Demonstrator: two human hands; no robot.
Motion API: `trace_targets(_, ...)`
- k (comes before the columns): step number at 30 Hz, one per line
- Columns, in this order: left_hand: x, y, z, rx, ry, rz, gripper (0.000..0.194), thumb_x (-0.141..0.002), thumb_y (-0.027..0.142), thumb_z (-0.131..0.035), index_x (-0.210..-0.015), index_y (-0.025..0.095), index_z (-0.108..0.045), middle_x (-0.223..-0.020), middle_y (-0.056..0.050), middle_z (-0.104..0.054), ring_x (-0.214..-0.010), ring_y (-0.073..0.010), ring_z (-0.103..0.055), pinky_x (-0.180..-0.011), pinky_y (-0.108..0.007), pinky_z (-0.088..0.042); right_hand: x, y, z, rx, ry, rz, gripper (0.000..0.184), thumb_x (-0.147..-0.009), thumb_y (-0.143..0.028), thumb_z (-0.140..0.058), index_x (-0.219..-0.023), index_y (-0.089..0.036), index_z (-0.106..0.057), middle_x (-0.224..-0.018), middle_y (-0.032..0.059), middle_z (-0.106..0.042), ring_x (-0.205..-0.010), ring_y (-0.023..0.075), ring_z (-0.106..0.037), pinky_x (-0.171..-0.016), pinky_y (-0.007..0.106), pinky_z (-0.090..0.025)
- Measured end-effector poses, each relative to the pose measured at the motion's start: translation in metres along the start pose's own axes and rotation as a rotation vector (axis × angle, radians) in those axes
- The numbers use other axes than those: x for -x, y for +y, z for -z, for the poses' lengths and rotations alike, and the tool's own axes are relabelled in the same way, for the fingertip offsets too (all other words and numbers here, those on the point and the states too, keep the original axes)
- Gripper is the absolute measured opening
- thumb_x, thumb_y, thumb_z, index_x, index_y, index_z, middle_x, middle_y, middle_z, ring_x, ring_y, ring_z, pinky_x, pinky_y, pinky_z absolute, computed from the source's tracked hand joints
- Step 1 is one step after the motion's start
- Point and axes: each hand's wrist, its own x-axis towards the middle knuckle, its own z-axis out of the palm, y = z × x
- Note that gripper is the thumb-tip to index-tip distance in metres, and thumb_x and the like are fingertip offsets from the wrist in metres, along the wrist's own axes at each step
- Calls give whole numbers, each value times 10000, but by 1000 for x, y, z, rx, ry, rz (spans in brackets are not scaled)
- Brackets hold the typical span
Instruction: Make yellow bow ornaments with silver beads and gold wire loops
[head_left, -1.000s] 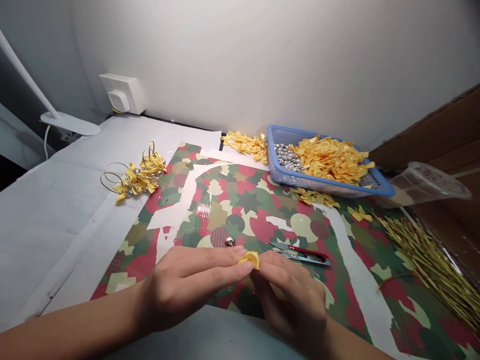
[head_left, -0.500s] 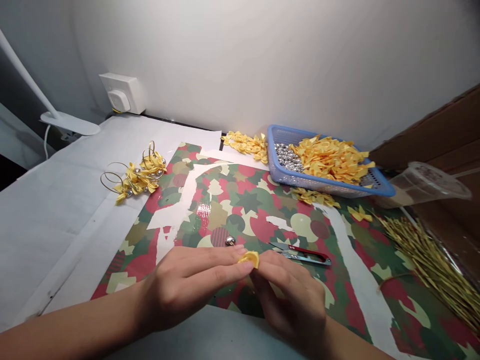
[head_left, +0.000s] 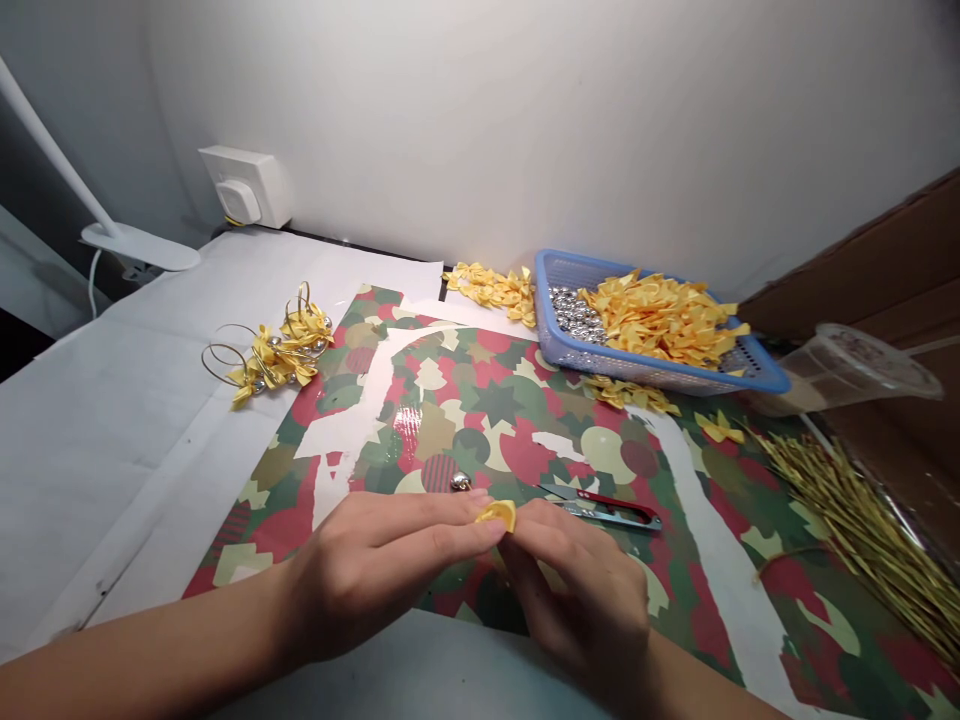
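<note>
My left hand [head_left: 375, 570] and my right hand [head_left: 577, 590] meet near the front of the wrapping paper, pinching a small folded piece of yellow satin ribbon [head_left: 498, 515] between their fingertips. Part of the ribbon is hidden by my fingers. A silver bead [head_left: 460, 481] lies just beyond my left fingertips. To the right of the ribbon, past my right fingers, rest thread snips [head_left: 600, 510] with red-trimmed handles. Neither hand touches them.
A blue plastic basket [head_left: 645, 340] holds yellow ribbon bows and silver beads, with loose bows around it. Finished bow-and-wire pieces [head_left: 277, 355] lie at left. A bundle of gold straw-like stems [head_left: 855, 530] lies at right, beyond it a clear plastic cup [head_left: 847, 370].
The yellow ribbon piece looks slightly more tightly folded and sits a little higher between my fingertips. My hands have shifted only slightly; the bead and snips have not moved.
</note>
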Motion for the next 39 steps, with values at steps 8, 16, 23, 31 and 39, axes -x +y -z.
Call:
trace_targets(8, 0, 0, -4, 25, 18, 5, 188, -915, 59, -517, -1059, 56, -638, -992, -156, -756, -967, -175, -719, -920, -213, -574, 1, 1, 0, -26, -9, -27, 332, -792, 69, -494, -981, -191, -577, -675, 19, -633, -555, 128, -553, -522, 219, -495)
trace_targets(16, 0, -1, -7, 30, 36, 16, 214, -914, 61, -528, -1106, 81, -618, -997, -139, -754, -938, -156, -725, -889, -219, -590, 0, 2, -1, -34, -3, -56, 331, -792, 75, -497, -967, -189, -590, -690, 27, -650, -574, 130, -576, -540, 218, -498)
trace_targets(23, 1, -2, -7, 18, 17, 15, 266, -920, 51, -495, -1161, 94, -599, -1069, -144, -738, -988, -163, -711, -921, -247, -579, 1, 2, -1, -43, -5, -96, 333, -800, 60, -504, -978, -208, -591, -674, -4, -647, -588, 128, -621, -554, 213, -509)
trace_targets(31, -3, -7, -4, -58, 95, 65, 249, -895, 48, -546, -1091, 152, -659, -992, -82, -767, -885, -137, -735, -849, -214, -606, -4, 3, -4, -81, -5, -226, 195, -857, -28, -546, -925, -206, -588, -697, -5, -638, -569, 113, -583, -541, 210, -490)
trace_targets(39, -3, -9, -9, -102, 140, 63, 178, -870, 36, -584, -994, 114, -685, -918, -77, -778, -839, -119, -739, -860, -168, -578, -6, 3, -2, -79, -36, -244, 171, -873, -46, -511, -843, -198, -583, -652, -18, -575, -535, 100, -514, -503, 205, -446)
